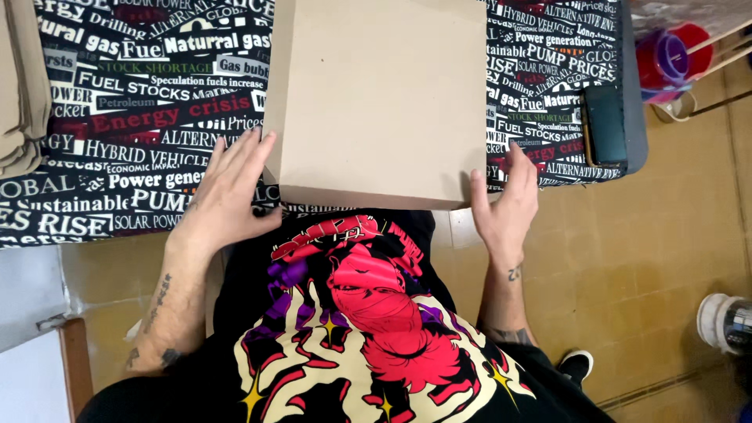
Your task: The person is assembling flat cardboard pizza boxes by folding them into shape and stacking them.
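The flat, square, plain brown cardboard piece (381, 98) lies on the table (141, 117) under a black printed cloth, overhanging its near edge, and both open hands, left (227, 192) and right (505, 205), fingers spread, press its near corners, best with even pressure.

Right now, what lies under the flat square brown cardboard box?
The flat square brown cardboard box rests on a black printed tablecloth, near edge overhanging. Left hand and right hand flank it. Anything beneath is covered.
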